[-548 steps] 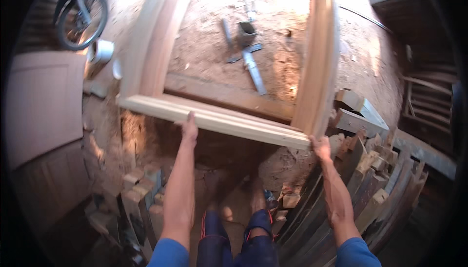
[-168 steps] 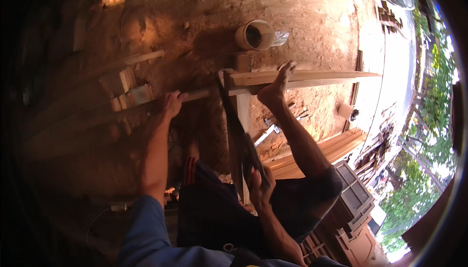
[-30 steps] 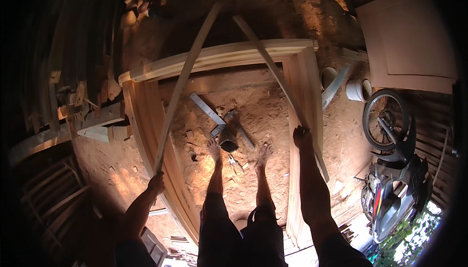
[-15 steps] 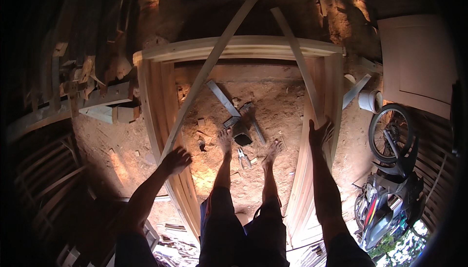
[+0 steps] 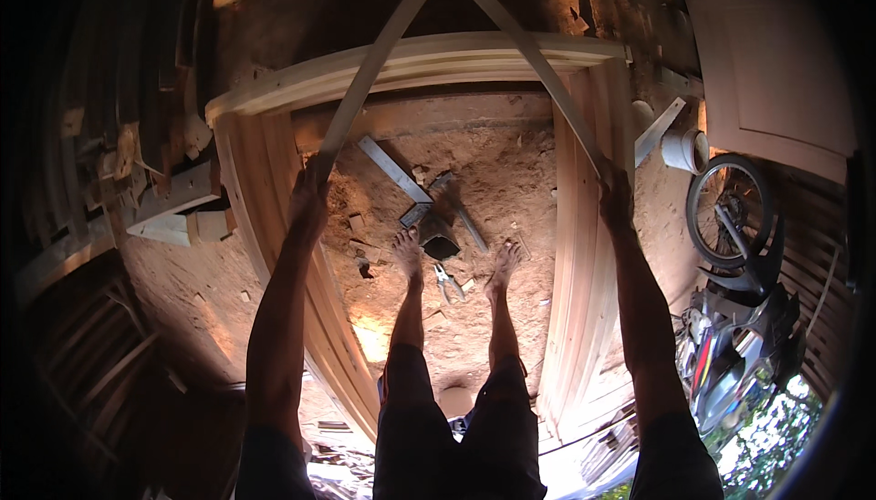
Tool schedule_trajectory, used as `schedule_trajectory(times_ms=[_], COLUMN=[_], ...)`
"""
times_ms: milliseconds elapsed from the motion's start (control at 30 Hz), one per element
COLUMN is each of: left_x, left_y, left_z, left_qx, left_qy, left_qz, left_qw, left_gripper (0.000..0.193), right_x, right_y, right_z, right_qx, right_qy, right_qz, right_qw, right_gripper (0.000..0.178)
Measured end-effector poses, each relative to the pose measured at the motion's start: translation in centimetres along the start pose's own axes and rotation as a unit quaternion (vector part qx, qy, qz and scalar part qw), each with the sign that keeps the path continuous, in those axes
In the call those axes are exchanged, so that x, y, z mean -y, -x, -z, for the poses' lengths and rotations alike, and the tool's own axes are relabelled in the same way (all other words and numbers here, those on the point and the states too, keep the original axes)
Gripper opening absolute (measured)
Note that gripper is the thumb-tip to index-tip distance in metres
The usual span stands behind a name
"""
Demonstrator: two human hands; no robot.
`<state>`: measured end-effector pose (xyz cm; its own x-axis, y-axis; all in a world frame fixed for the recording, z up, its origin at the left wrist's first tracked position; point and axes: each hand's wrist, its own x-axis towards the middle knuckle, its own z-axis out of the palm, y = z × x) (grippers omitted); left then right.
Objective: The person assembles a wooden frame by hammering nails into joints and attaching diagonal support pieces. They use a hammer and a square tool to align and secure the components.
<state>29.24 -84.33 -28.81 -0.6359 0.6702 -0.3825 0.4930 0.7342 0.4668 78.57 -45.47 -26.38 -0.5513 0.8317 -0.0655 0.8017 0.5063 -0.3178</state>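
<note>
My left hand (image 5: pixel 308 206) is closed round the near end of a long wooden slat (image 5: pixel 374 67), which slants up and away to the right. With my right hand (image 5: pixel 616 199) I grip the near end of a second slat (image 5: pixel 534 53), slanting away to the left. Both slats lie across the far crosspieces (image 5: pixel 447 55) of a stacked wooden frame, their far ends close but apart. The frame's left uprights (image 5: pixel 246 167) run beneath my left hand; its right uprights (image 5: pixel 584 254) are beside my right hand. My fingers are partly in shadow.
Between my feet and the crosspieces lie a try square (image 5: pixel 395 170), a hammer (image 5: pixel 467 217), a dark hollow object (image 5: pixel 440 243) and pliers (image 5: pixel 447 281). A motorbike (image 5: pixel 730 317), a white bucket (image 5: pixel 684 151) and a wooden panel (image 5: pixel 766 89) stand right. Timber offcuts (image 5: pixel 173 226) lie left.
Both hands have moved forward and closed on the slats' near ends; the right was spread before. The slats' near ends have shifted away from me. The view has also shifted slightly.
</note>
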Motion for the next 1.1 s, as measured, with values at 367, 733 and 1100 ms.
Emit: schedule_trajectory(times_ms=[367,733,1100], left_x=[5.5,6.1,11.6], left_y=[6.5,7.3,26.0], left_z=[3.3,0.7,-5.4], left_qx=[0.011,-0.094,-0.31], left_qy=[-0.035,-0.125,-0.274], left_qz=[-0.04,-0.061,0.313], left_qw=[0.999,0.986,0.855], left_gripper=[0.06,0.052,0.081], right_x=[-1.3,-2.3,-7.5], right_y=[2.7,3.3,-0.6], right_z=[0.4,-0.3,0.3], right_qx=[-0.007,0.005,-0.133], right_qy=[0.016,0.094,-0.077], right_qz=[-0.003,-0.013,-0.051], right_qw=[1.0,0.995,0.987], right_gripper=[0.044,0.046,0.053])
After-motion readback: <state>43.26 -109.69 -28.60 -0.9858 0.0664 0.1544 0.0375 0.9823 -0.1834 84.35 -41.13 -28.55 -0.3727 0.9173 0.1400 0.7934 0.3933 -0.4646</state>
